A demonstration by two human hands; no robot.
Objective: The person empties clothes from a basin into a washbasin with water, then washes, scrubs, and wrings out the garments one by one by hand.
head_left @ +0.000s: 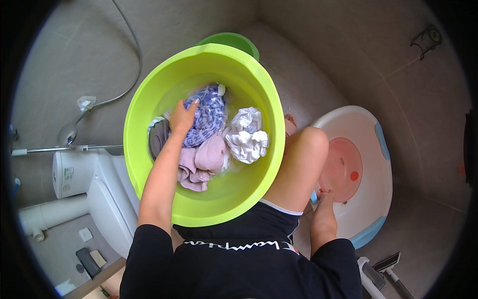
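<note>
A large lime-green basin [149, 94] with wet clothes in shallow water stands in front of me. My left hand [183, 118] is inside it, thumb and fingers gripping a blue-and-white patterned garment [208, 117]. Nearer to me lies a bunched pink garment [209, 154], with a grey cloth [159, 137] to its left. A crumpled white cloth [247, 137] sits at the right of the basin. To my right, a round see-through pink basin [338, 169] rests in a white tub [381, 174]. My right hand [325, 195] is closed at the pink basin's near rim, fingertips partly hidden.
A toilet [112, 214] stands at the left, close to the green basin. Above it are a metal rail [45, 149] and a shower head [68, 133] with its hose. Another green basin [231, 42] stands behind. A floor squeegee [388, 261] lies at the lower right.
</note>
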